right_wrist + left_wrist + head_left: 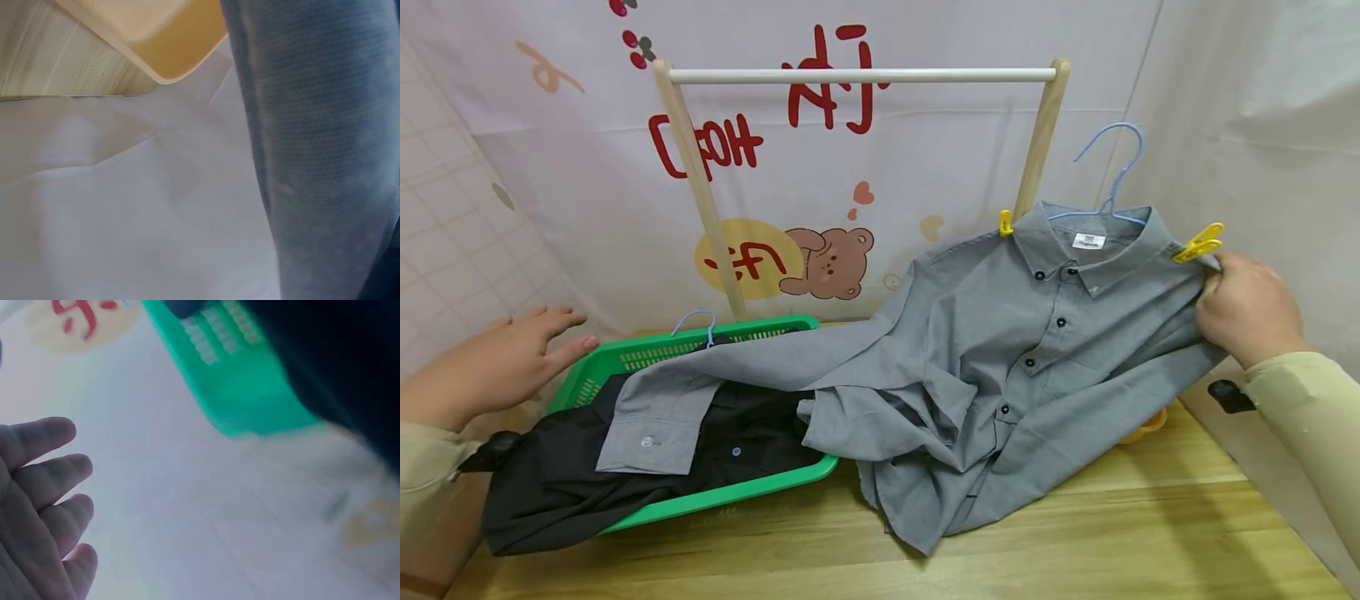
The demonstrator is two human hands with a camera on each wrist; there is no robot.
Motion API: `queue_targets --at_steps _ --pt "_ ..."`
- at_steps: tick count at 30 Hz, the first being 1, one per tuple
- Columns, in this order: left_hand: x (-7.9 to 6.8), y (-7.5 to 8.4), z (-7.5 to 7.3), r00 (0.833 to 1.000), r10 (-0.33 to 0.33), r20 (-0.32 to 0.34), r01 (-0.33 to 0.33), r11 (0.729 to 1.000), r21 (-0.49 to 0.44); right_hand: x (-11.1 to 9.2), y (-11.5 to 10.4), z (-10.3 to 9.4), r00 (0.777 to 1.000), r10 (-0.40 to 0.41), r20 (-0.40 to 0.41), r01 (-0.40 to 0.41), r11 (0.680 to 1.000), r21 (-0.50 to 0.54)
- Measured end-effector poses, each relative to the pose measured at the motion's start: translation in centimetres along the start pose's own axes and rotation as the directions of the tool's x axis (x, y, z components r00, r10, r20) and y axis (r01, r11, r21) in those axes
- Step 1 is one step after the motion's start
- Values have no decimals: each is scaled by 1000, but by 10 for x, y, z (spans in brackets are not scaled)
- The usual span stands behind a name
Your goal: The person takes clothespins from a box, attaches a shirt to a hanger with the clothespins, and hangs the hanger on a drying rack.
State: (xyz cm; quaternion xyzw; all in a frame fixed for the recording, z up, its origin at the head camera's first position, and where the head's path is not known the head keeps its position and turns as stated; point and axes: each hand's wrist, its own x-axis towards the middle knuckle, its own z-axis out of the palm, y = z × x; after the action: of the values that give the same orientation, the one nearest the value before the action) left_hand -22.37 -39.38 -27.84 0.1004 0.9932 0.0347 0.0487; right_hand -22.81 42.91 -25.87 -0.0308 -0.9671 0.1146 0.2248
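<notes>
A grey button-up shirt (955, 333) hangs on a light-blue hanger (1126, 171), with a yellow clip (1201, 243) at one shoulder and a second yellow clip (1005, 222) at the other. My right hand (1255, 308) grips the shirt at its right shoulder. In the right wrist view the grey cloth (325, 137) fills the right side and the fingers are hidden. My left hand (512, 358) is held above the left end of the green basket (722, 497), fingers extended and holding nothing. Dark clothing (565, 475) lies in the basket, with one grey sleeve across it.
Behind the basket stands a rack with a white bar (865, 76) and wooden posts (1043, 137). A blue hanger hook (696, 317) rises from the basket. Partly behind the shirt, a yellow-orange container (1146, 427) sits on the wooden table (1075, 542). A printed cloth (925, 167) hangs behind.
</notes>
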Motion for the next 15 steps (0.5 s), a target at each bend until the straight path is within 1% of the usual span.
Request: queue_targets --at_steps 2,5,7,9,12,15 --pt "3 14 -4 999 34 12 -34 999 -38 0 0 0 1000 -2 -1 2 1000 1" --pt "8 38 -5 996 92 22 -91 994 -59 0 -1 0 1000 1 -1 -1 1000 0" --pt "12 54 -4 991 130 21 -129 990 -51 0 -1 0 1000 5 0 -5 1000 -2" --pt "15 68 -3 988 154 29 -153 988 -25 0 -2 0 1000 10 1 -10 1000 -5" --pt "20 82 3 982 183 46 -183 983 7 0 -3 0 1000 14 2 -14 1000 -7" --pt "23 90 10 977 200 72 -201 979 11 0 -4 0 1000 16 2 -16 1000 -4"
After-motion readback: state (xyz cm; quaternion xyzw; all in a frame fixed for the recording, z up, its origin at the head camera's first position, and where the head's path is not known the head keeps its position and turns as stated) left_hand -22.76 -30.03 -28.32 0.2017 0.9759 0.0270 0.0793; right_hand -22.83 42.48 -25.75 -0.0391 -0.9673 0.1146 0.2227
